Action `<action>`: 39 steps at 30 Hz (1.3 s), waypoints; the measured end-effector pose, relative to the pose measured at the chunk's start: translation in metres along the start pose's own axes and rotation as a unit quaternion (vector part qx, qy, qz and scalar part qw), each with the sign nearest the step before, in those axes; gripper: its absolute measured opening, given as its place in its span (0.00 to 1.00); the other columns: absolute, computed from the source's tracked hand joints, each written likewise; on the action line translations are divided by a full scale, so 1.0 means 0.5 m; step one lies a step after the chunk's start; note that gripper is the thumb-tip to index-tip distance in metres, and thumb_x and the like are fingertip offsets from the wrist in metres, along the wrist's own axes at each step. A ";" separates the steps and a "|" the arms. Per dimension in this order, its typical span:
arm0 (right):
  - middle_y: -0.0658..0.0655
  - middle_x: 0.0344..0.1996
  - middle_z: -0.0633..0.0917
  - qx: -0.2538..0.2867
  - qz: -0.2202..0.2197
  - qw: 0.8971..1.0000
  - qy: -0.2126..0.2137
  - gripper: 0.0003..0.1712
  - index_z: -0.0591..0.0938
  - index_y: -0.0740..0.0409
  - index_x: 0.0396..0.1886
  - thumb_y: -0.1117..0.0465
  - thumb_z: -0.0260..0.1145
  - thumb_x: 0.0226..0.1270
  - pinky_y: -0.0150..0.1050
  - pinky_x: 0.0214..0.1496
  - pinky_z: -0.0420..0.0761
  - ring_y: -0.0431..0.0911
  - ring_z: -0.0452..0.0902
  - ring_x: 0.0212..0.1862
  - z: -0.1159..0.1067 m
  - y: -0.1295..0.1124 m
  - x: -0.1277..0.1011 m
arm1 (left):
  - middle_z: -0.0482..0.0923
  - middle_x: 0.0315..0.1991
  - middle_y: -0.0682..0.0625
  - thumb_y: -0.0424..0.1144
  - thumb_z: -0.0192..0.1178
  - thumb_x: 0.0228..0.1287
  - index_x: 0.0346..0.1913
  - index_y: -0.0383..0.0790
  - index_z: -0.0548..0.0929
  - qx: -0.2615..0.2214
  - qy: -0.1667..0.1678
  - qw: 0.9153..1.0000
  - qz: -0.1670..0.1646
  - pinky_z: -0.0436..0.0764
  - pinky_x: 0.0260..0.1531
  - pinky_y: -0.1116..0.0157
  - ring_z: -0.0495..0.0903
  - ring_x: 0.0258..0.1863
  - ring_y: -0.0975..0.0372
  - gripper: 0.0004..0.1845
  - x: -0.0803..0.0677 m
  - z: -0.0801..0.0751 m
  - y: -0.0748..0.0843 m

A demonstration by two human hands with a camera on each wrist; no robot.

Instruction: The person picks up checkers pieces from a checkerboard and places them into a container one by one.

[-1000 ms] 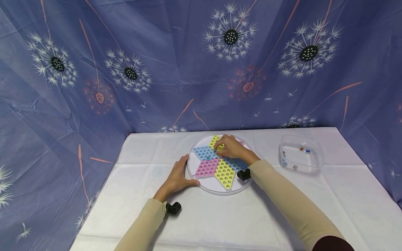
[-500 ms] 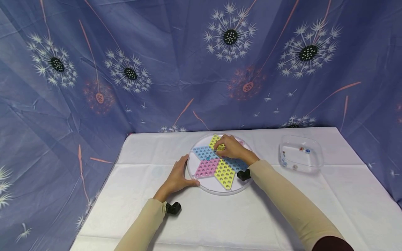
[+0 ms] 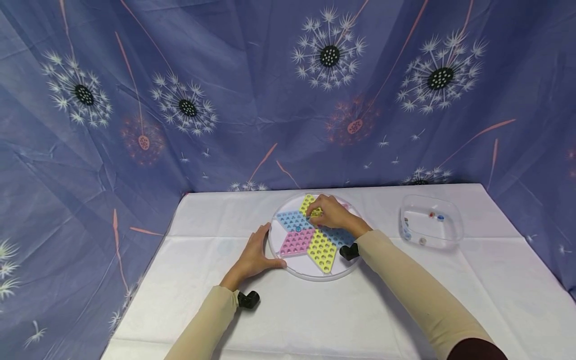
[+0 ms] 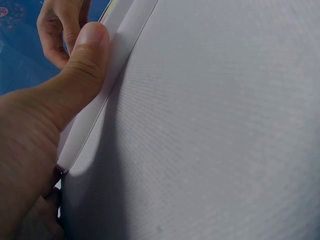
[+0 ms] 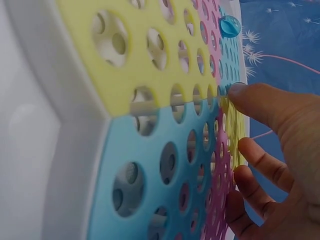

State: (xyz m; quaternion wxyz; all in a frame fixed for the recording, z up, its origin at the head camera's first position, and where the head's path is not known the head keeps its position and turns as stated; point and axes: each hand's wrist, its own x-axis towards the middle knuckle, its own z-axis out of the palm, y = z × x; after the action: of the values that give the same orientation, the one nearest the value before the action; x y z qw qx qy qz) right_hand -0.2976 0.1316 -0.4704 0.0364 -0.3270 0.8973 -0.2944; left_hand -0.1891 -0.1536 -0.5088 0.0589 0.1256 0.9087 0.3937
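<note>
A round white Chinese checkers board (image 3: 278, 235) with a star of yellow, blue and pink holes lies on the table. My left hand (image 3: 254, 254) rests at its left edge, fingers spread; in the left wrist view the thumb (image 4: 87, 60) presses the white rim. My right hand (image 3: 332, 212) is over the far part of the star, thumb and fingertips pinched low at the holes around what seems a small marble, mostly hidden by them. In the right wrist view, the hand (image 5: 280, 135) has its other fingers loosely bent. One blue marble (image 5: 230, 26) sits in a hole nearby.
A clear plastic container (image 3: 434, 231) with several marbles stands on the table to the right of the board. The white tablecloth (image 3: 315, 320) lies in front. A blue dandelion-print curtain (image 3: 252, 100) hangs behind the table and at its sides.
Both hands stay in the same places on the board. The whole head view shifts down by a few pixels.
</note>
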 end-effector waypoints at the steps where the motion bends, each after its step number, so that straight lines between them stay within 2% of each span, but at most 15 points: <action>1: 0.57 0.43 0.85 0.000 0.000 1.000 -0.001 0.07 0.92 0.54 0.42 0.62 0.75 0.64 0.62 0.67 0.64 0.56 0.75 0.53 0.000 -0.001 0.000 | 0.51 0.82 0.40 0.54 0.85 0.42 0.82 0.39 0.52 0.000 0.000 1.000 0.000 0.48 0.80 0.48 0.46 0.81 0.45 0.69 0.000 0.000 0.000; 9: 0.55 0.43 0.85 0.000 -0.013 1.000 -0.012 0.07 0.91 0.56 0.42 0.64 0.74 0.64 0.61 0.65 0.68 0.56 0.77 0.51 -0.010 -0.011 0.001 | 0.51 0.81 0.39 0.54 0.85 0.42 0.82 0.36 0.52 0.000 0.000 1.000 0.006 0.48 0.79 0.46 0.46 0.81 0.44 0.69 -0.004 -0.002 0.003; 13: 0.55 0.42 0.88 0.012 -0.029 0.999 -0.010 0.07 0.91 0.59 0.42 0.66 0.73 0.65 0.56 0.55 0.77 0.56 0.80 0.47 -0.017 -0.013 0.003 | 0.51 0.81 0.39 0.54 0.85 0.42 0.82 0.36 0.52 0.002 -0.001 1.000 0.004 0.46 0.80 0.48 0.46 0.81 0.45 0.69 -0.004 0.000 0.002; 16: 0.56 0.43 0.88 0.020 -0.032 0.999 -0.003 0.06 0.90 0.59 0.42 0.66 0.73 0.66 0.53 0.49 0.79 0.57 0.80 0.46 -0.025 -0.016 0.005 | 0.52 0.82 0.40 0.54 0.85 0.42 0.82 0.36 0.52 0.005 0.000 1.000 0.005 0.45 0.80 0.49 0.46 0.81 0.46 0.69 -0.003 0.000 0.003; 24: 0.59 0.52 0.83 0.049 -0.013 0.998 0.032 0.11 0.88 0.55 0.49 0.61 0.71 0.70 0.56 0.54 0.80 0.60 0.77 0.52 -0.048 -0.027 0.000 | 0.53 0.80 0.37 0.53 0.85 0.42 0.81 0.33 0.53 0.007 0.007 1.000 0.023 0.46 0.80 0.46 0.48 0.80 0.43 0.68 0.000 0.002 -0.002; 28: 0.60 0.51 0.81 0.051 -0.021 0.996 0.064 0.10 0.88 0.52 0.49 0.59 0.72 0.70 0.57 0.54 0.76 0.63 0.77 0.51 -0.058 -0.032 -0.001 | 0.53 0.81 0.38 0.54 0.84 0.42 0.82 0.34 0.52 0.009 0.002 1.000 0.018 0.45 0.80 0.47 0.47 0.81 0.45 0.69 -0.002 0.001 -0.001; 32: 0.58 0.50 0.81 0.058 -0.033 0.993 0.094 0.10 0.88 0.50 0.49 0.58 0.73 0.69 0.56 0.51 0.78 0.62 0.77 0.51 -0.068 -0.039 0.001 | 0.52 0.81 0.39 0.54 0.84 0.42 0.82 0.35 0.51 0.011 -0.002 1.000 0.014 0.44 0.81 0.50 0.47 0.81 0.46 0.70 -0.004 -0.001 0.003; 39: 0.55 0.51 0.81 0.064 -0.024 0.992 0.103 0.10 0.89 0.48 0.48 0.57 0.73 0.69 0.53 0.48 0.81 0.59 0.76 0.51 -0.078 -0.046 0.002 | 0.54 0.80 0.35 0.53 0.85 0.42 0.80 0.31 0.53 0.002 0.008 0.999 0.036 0.45 0.80 0.45 0.50 0.80 0.42 0.69 -0.005 -0.002 0.002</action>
State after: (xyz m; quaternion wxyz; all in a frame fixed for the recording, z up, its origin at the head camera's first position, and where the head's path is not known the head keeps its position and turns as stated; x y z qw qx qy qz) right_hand -0.2953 0.1365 -0.4253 -0.0424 -0.3132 0.8674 -0.3843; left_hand -0.1866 -0.1542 -0.5074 0.0369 0.1551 0.9048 0.3949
